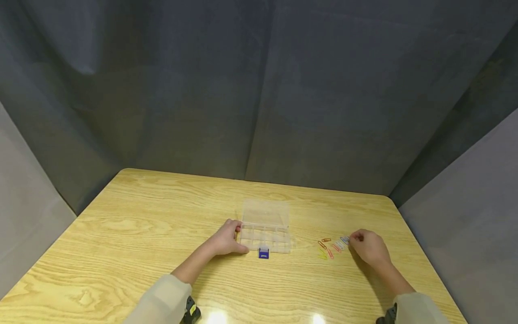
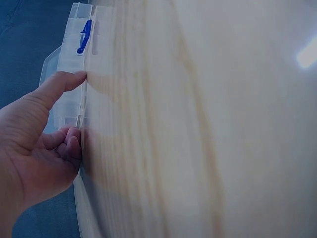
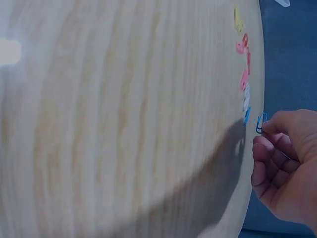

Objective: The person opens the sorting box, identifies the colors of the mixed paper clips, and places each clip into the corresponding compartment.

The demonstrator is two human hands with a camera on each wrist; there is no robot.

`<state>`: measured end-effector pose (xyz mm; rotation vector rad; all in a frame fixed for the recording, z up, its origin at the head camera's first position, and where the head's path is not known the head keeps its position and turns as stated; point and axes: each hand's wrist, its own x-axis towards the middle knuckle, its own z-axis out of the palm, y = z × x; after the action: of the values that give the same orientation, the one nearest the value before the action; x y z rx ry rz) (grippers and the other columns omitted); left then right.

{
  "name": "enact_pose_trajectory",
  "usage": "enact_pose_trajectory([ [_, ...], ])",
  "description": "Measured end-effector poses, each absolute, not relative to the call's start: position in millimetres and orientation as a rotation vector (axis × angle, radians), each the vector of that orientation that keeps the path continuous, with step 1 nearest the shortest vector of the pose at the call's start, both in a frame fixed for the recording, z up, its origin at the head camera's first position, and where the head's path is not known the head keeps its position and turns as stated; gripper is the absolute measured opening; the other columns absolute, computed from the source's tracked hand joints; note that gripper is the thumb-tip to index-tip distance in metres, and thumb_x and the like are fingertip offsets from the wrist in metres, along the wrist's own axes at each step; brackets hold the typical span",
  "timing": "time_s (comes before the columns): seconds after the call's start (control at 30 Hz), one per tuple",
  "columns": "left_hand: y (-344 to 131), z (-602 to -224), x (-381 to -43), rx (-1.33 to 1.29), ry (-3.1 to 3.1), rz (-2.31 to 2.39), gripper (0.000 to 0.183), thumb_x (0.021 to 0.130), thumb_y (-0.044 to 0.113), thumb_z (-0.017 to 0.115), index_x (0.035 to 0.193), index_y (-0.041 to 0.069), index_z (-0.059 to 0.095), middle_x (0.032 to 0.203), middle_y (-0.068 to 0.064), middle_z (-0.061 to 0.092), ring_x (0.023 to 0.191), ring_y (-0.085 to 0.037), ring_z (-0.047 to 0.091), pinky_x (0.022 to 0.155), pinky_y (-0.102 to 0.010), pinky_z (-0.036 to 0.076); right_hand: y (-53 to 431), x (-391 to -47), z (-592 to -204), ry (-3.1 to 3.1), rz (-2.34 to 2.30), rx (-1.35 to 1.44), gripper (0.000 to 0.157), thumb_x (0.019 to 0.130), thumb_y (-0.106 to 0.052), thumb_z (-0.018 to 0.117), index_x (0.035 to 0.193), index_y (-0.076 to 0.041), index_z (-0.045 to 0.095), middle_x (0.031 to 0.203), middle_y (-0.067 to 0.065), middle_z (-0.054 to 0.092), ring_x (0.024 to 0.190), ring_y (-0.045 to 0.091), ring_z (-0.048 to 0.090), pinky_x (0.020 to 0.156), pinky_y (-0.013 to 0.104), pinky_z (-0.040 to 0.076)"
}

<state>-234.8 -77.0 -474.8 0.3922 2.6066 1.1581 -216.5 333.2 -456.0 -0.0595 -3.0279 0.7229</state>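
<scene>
A clear plastic compartment box (image 1: pixel 265 237) stands on the table with its lid (image 1: pixel 265 212) laid back and a blue latch (image 1: pixel 264 253) at its front. My left hand (image 1: pixel 227 238) grips the box's left front corner, thumb on the front edge and curled fingers at the left side, as the left wrist view (image 2: pixel 44 134) also shows. Between thumb and fingertip, my right hand (image 3: pixel 287 158) pinches a blue paper clip (image 3: pixel 261 123), held just above the table. Beside that hand lie several coloured paper clips (image 1: pixel 330 254): red, pink, yellow, white and blue.
The wood-grain table (image 1: pixel 162 211) runs back to a dark curtain (image 1: pixel 194 112). Pale grey panels stand at the left (image 1: pixel 28 202) and right (image 1: pixel 465 202). The loose clips lie to the right of the box, with bare wood between.
</scene>
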Motion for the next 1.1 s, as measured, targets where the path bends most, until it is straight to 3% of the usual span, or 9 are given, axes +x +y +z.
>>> enact_pose_trajectory([
  [0.2,-77,-475,-235,0.396,2.613,1.154,0.078,0.068,0.024,0.082,0.13,-0.003,0.043,0.114,-0.01,0.047,0.093,-0.02,0.046,0.081,-0.035,0.043,322,-219,-452,-3.008,0.776,-0.029,0.024,0.092,-0.02,0.054,0.096,0.002,0.064,0.075,0.006,0.064,0.063,0.015,0.052,0.056,0.028,0.04],
  [0.5,-77,-475,-235,0.394,2.601,1.16,0.078,0.069,0.025,0.082,0.129,-0.003,0.043,0.114,-0.01,0.047,0.092,-0.02,0.045,0.08,-0.034,0.042,307,-219,-446,-3.004,0.821,0.037,0.025,0.092,-0.019,0.056,0.099,0.004,0.063,0.083,0.011,0.064,0.064,0.015,0.05,0.054,0.028,0.04],
  [0.83,-78,-476,-236,0.398,2.598,1.16,0.078,0.069,0.026,0.082,0.13,-0.004,0.043,0.115,-0.011,0.047,0.093,-0.02,0.045,0.081,-0.035,0.042,291,-219,-438,-2.993,0.867,0.066,0.021,0.092,-0.016,0.055,0.098,0.002,0.064,0.082,0.008,0.064,0.062,0.015,0.047,0.052,0.026,0.037],
  [1.1,-78,-475,-236,0.398,2.605,1.153,0.079,0.069,0.026,0.082,0.131,-0.004,0.042,0.115,-0.01,0.047,0.094,-0.02,0.046,0.083,-0.036,0.043,278,-222,-435,-2.99,0.945,0.127,0.021,0.092,-0.018,0.055,0.098,0.001,0.063,0.074,0.008,0.06,0.051,0.012,0.047,0.046,0.025,0.037],
])
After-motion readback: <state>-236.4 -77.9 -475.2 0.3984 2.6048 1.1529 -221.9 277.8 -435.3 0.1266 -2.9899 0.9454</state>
